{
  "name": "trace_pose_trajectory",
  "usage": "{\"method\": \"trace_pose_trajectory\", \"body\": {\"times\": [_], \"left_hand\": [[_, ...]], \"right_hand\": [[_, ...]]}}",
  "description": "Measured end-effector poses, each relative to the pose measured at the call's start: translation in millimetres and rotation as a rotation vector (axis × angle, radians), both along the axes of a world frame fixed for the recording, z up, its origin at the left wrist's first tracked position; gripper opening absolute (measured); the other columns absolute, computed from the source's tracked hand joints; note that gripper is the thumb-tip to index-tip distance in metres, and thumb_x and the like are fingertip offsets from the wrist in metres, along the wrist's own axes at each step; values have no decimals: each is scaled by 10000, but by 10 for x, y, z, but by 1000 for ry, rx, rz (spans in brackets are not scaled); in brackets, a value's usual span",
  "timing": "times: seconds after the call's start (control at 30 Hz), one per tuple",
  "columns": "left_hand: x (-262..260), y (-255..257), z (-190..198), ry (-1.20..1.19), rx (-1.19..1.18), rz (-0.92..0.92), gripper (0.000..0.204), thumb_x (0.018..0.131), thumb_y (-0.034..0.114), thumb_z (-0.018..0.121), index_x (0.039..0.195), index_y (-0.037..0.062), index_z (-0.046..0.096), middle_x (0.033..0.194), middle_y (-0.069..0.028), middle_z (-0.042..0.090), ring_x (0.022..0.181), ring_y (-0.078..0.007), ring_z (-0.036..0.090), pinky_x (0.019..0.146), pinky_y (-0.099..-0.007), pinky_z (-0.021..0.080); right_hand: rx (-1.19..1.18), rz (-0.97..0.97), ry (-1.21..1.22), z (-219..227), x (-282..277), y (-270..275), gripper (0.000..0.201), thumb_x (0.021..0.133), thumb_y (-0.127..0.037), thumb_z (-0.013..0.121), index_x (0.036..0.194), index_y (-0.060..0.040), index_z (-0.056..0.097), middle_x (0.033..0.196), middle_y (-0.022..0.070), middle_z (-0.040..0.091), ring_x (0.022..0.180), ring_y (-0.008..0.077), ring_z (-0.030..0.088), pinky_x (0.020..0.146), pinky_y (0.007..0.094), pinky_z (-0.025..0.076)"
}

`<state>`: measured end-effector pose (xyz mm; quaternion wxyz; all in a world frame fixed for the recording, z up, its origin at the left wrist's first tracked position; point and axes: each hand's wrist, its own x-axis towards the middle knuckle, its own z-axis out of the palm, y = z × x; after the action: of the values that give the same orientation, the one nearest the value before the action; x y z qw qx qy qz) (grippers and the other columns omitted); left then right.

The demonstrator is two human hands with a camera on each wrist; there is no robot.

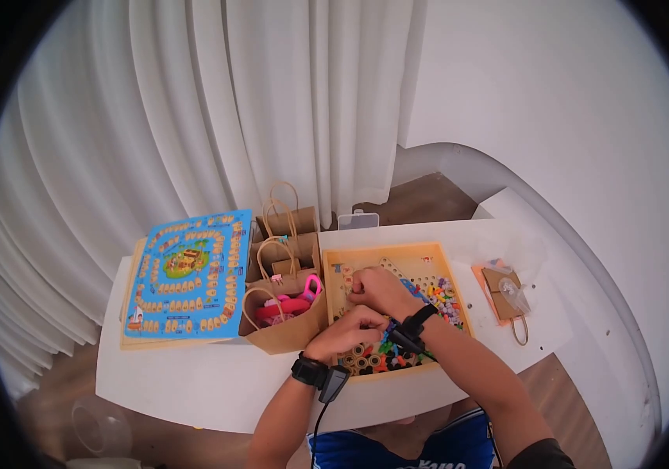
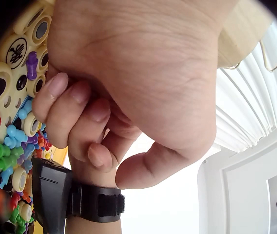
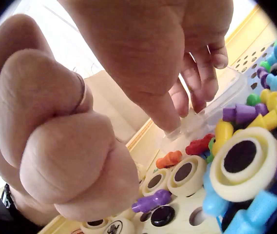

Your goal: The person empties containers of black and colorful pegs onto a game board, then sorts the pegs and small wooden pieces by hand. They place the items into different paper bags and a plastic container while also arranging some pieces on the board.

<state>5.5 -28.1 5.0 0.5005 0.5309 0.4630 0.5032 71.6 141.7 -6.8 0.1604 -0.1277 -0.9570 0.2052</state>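
A wooden tray [image 1: 381, 252] on the white table holds a peg board, coloured pegs [image 1: 444, 297] and cream rings [image 1: 358, 361]. Both hands are over it. My right hand [image 1: 377, 291] is further in; in the right wrist view its thumb and fingers [image 3: 201, 73] pinch a clear plastic case [image 3: 211, 114] above the pegs [image 3: 236, 114] and rings [image 3: 240, 161]. My left hand [image 1: 346, 330] is curled into a fist [image 3: 55, 146] close beside the right wrist. The left wrist view shows its fingers [image 2: 80, 112] folded to the palm, with nothing visible inside.
A blue board game [image 1: 186, 273] lies at the left. Brown paper bags [image 1: 287, 234] stand between it and the tray, the nearest one [image 1: 287, 328] holding pink items. A clear box [image 1: 358, 220] sits behind the tray and a small packet [image 1: 506, 293] to its right.
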Motion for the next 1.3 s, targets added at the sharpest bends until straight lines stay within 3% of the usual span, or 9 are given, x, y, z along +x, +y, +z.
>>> {"method": "trace_pose_trajectory", "body": {"times": [0.17,0.27,0.37,0.5,0.57,0.7,1.03,1.1,1.3], "left_hand": [[12,-5,-11,-22,-20,35,218,851,145,648,758,33,486,726,32,447,731,-77,450,680,-268,371],[-12,15,-30,-21,43,16,243,853,143,642,742,43,451,716,38,417,721,-71,432,661,-267,350],[-20,13,-2,-33,57,16,269,847,139,636,729,50,411,698,45,378,683,-66,395,623,-268,315],[-34,24,-50,-86,79,94,228,879,144,609,743,52,450,688,62,396,662,-54,365,597,-266,283],[-55,20,-62,-135,79,210,219,884,147,601,734,61,467,687,68,382,652,-50,358,586,-261,261],[-88,64,-104,-296,40,214,216,858,150,580,691,66,470,628,53,376,596,-55,342,577,-257,253],[-73,50,-78,-248,56,230,199,874,145,582,715,66,493,644,58,400,599,-51,354,575,-248,259],[-21,35,-33,-247,46,259,210,867,127,576,701,71,460,645,63,372,601,-45,338,567,-253,238],[-35,50,-35,-214,53,241,246,876,116,576,689,79,421,647,72,329,602,-38,313,558,-262,209]], "right_hand": [[-42,150,32,56,72,54,132,776,-97,759,875,-21,717,842,188,720,825,367,710,762,432,564],[-240,129,18,185,153,34,139,808,-64,735,940,-23,722,863,169,730,826,322,721,764,402,569],[-248,95,82,376,327,66,164,828,-48,721,990,-25,719,893,150,738,833,290,726,771,380,572],[-241,100,60,542,695,23,172,826,-49,728,996,-26,713,909,144,733,847,294,719,783,389,570],[-125,194,-53,551,877,-54,191,823,-62,747,1008,-28,711,909,136,723,876,307,706,802,403,566],[-58,226,-96,399,1005,-194,182,836,-98,761,1000,-39,710,1008,129,707,912,338,686,826,428,554],[-1,232,-29,412,1055,-116,182,843,-136,762,982,-39,695,941,121,659,927,335,671,813,427,545],[-67,162,-87,552,1168,-68,220,824,-148,768,1002,-51,685,926,119,664,954,331,672,835,431,546],[-65,242,-234,556,1453,-131,256,855,-141,740,1082,-51,661,990,117,657,930,316,673,815,428,552]]}}
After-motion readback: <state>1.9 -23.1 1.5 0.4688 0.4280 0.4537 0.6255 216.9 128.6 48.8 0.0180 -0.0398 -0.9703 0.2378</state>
